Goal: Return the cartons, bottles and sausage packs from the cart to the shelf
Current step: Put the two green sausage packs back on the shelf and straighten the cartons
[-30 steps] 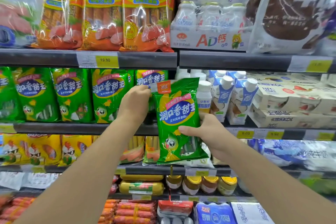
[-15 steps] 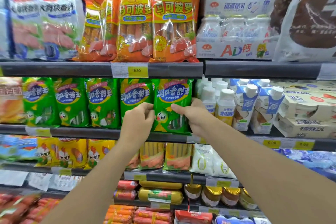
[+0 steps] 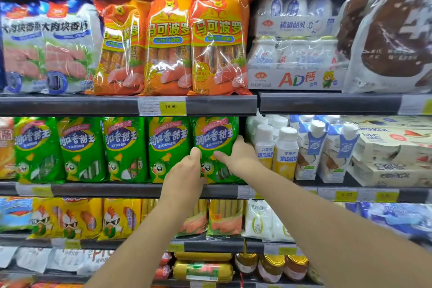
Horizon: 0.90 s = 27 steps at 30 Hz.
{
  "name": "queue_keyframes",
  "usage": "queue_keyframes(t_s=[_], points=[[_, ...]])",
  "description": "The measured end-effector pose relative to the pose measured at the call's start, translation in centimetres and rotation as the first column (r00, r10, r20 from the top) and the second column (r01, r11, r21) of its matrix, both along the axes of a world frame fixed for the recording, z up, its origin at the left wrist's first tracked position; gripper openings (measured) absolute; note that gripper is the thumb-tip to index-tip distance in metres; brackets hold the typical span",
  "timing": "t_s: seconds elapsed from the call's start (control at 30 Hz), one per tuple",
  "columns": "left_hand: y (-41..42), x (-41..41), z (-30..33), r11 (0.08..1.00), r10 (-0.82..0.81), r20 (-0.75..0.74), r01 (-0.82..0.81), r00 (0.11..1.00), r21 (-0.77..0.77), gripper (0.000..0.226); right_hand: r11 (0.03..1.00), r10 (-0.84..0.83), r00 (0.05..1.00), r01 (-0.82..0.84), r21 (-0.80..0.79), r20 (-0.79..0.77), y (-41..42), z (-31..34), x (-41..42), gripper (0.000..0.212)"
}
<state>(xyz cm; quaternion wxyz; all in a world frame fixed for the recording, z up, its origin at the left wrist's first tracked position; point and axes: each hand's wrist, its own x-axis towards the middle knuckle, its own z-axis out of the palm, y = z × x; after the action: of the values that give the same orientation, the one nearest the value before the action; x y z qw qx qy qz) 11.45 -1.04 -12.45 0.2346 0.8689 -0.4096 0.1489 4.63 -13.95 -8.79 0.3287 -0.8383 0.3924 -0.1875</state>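
Observation:
A green sausage pack [image 3: 214,133] stands upright at the right end of a row of like green packs [image 3: 124,147] on the middle shelf [image 3: 117,190]. My left hand [image 3: 187,170] touches the pack's lower left edge with its fingers up against it. My right hand [image 3: 238,156] lies on the pack's right side, thumb across the front and fingers along the edge. White and yellow bottles [image 3: 284,152] stand just right of the pack. Blue and white cartons [image 3: 311,147] follow further right. The cart is out of view.
Orange sausage packs [image 3: 217,42] and blue-white ones [image 3: 65,44] fill the shelf above, beside white bottle multipacks [image 3: 297,54] and a large white-brown bag [image 3: 392,35]. Flat beige boxes [image 3: 392,154] are stacked at right. Yellow packs [image 3: 70,217] and jars [image 3: 271,266] sit on lower shelves.
The green pack went from held out in front of the shelf into the row's right end. Both hands followed it in and now rest at its sides. The view tilted upward.

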Motion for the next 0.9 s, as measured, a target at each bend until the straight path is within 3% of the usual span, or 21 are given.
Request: queue_keyframes(t_s=[0.13, 0.23, 0.5, 0.77, 0.9], points=[[-0.2, 0.1, 0.1, 1.0, 0.007, 0.022, -0.007, 1.0, 0.008, 0.05, 0.999, -0.013, 0.98, 0.022, 0.046, -0.199, 0.9, 1.0, 0.0, 0.078], [-0.1, 0.2, 0.0, 0.999, 0.001, 0.068, -0.005, 0.998, 0.05, 0.05, 0.999, -0.036, 0.955, 0.027, -0.037, -0.293, 1.1, 1.4, 0.1, 0.073], [-0.4, 0.5, 0.4, 0.99, 0.025, 0.18, -0.05, 0.983, 0.132, 0.06, 0.999, -0.048, 0.988, 0.051, 0.016, -0.148, 1.8, 0.5, -0.3, 0.064], [-0.4, 0.1, 0.7, 0.982, 0.018, 0.205, -0.056, 0.979, 0.18, 0.067, 0.994, 0.03, 0.978, -0.052, -0.1, -0.207, 2.0, -0.6, -2.2, 0.053], [0.6, -0.8, 1.1, 0.987, 0.003, 0.125, -0.023, 0.992, 0.159, 0.054, 0.953, 0.129, 0.976, -0.171, -0.252, -0.176, 2.1, -0.9, -5.0, 0.041]])
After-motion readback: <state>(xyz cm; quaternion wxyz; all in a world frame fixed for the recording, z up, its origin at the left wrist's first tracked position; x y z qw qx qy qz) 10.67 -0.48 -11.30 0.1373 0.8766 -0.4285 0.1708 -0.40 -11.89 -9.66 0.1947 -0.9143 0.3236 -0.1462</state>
